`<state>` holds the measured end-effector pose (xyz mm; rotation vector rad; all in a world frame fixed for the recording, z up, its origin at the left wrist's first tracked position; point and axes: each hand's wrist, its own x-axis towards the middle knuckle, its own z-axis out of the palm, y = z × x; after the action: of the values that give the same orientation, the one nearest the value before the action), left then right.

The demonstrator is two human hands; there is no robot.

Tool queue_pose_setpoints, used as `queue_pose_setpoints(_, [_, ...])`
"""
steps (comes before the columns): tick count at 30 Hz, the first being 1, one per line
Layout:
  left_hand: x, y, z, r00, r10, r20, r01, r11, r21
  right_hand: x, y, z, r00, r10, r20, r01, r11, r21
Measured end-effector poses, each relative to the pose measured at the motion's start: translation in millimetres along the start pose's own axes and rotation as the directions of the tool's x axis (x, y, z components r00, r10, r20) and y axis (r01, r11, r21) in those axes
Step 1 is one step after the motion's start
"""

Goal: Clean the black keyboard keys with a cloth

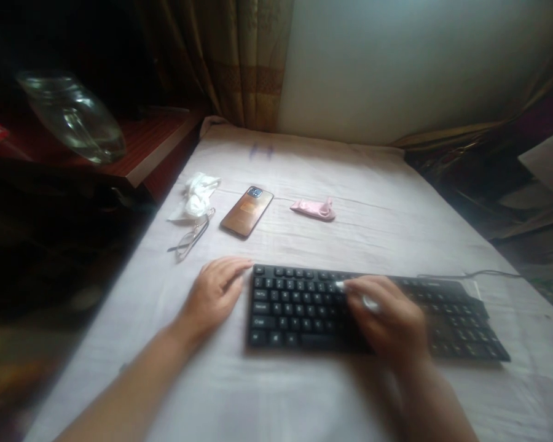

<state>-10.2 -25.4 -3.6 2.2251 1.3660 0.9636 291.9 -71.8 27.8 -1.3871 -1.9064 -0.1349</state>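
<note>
Lying along the sheet's [350, 233] front edge, the black keyboard [299, 310] sat flat; the right hand [387, 322] pinched a small white object [370, 302] over its keys, and the left hand [214, 294] rested with fingers loose at its left end.

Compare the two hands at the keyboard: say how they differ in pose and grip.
The left hand lies flat on the cloth, fingertips at the left end of the keyboard; the right hand sits over its middle keys. The left hand holds nothing; the right hand is closed on a small white thing, too blurred to name. Both are palm down at the keyboard.
</note>
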Motion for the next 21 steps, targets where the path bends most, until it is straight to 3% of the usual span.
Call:
queue_pose_setpoints(5, [2.8, 1.4, -5.0, 0.993, -0.057, -0.101, 0.055, 0.998, -0.027, -3.3, 2.0, 2.7, 0.998, 0.060, 0.017, -0.061, 0.997, 0.050])
queue_pose_setpoints(14, [1.7, 0.1, -3.9, 0.996, -0.001, -0.093, 0.002, 1.000, 0.008, -1.2, -12.9, 4.9, 0.996, 0.035, 0.088, -0.051, 0.981, 0.186])
queue_pose_setpoints(21, [1.5, 1.6, -4.7, 0.997, 0.016, -0.073, -0.014, 0.999, 0.032, -2.6, -28.1, 8.7, 0.993, -0.044, 0.110, 0.024, 0.983, 0.183])
